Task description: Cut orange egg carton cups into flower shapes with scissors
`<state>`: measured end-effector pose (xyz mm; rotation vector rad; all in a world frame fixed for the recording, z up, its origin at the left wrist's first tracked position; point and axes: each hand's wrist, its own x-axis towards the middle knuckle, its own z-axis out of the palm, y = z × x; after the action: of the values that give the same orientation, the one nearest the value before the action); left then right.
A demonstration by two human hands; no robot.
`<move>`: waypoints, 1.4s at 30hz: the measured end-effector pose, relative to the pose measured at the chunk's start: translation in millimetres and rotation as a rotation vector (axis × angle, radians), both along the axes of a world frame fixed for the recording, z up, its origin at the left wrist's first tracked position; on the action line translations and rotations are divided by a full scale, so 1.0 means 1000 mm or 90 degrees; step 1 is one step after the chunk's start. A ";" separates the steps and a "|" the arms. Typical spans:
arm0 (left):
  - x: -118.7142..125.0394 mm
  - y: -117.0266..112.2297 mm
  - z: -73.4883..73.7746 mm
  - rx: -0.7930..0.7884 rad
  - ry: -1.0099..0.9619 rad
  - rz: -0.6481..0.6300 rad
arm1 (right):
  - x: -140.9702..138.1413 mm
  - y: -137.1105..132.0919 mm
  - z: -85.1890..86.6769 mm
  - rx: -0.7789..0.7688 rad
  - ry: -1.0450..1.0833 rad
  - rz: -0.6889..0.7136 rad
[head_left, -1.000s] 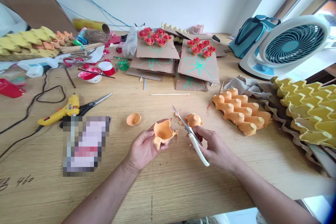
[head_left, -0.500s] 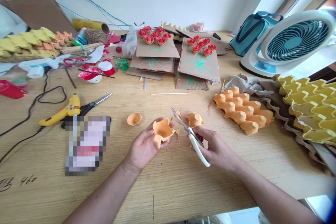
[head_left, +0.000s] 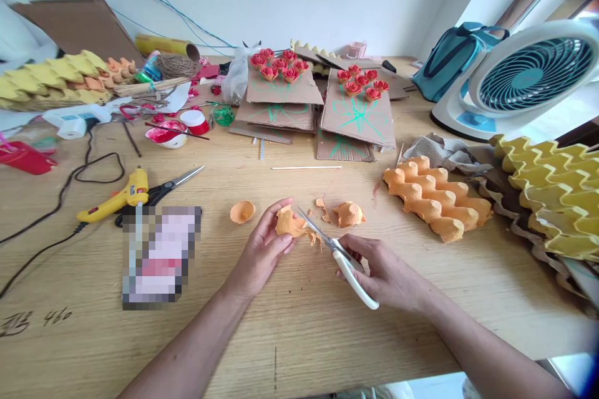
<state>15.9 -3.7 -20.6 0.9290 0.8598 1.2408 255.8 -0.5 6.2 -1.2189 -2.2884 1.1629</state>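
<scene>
My left hand (head_left: pixel 262 248) pinches an orange egg-carton cup (head_left: pixel 287 223) between thumb and fingers, its bumpy outer side turned up. A torn strip hangs from the cup's right side. My right hand (head_left: pixel 381 271) grips white-handled scissors (head_left: pixel 353 280), whose blades point up and left, close beside the cup. Behind the scissors lies another orange cup (head_left: pixel 349 214), upside down, with small orange scraps (head_left: pixel 322 209) next to it. A trimmed round cup (head_left: pixel 242 212) rests on the table, left of my left hand.
At left lie a yellow glue gun (head_left: pixel 126 196), black scissors (head_left: pixel 175 182) and a blurred-out flat object (head_left: pixel 163 255). An orange egg carton (head_left: pixel 437 196) and yellow egg trays (head_left: pixel 556 199) sit at right, before a fan (head_left: pixel 526 78). Red paper flowers (head_left: pixel 281 64) stand on cardboard sheets (head_left: pixel 358 113) behind.
My left hand has turned the cup over, from its hollow showing to its outer side showing. The scissors have shifted slightly down, still in my right hand.
</scene>
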 end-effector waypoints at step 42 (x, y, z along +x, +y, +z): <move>0.005 -0.011 -0.004 0.327 0.374 0.218 | -0.007 -0.002 -0.001 -0.158 0.033 -0.019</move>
<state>20.7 -14.6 -24.9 1.6628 1.2201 1.5485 248.3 -2.9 5.6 -1.2854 -2.1302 1.4836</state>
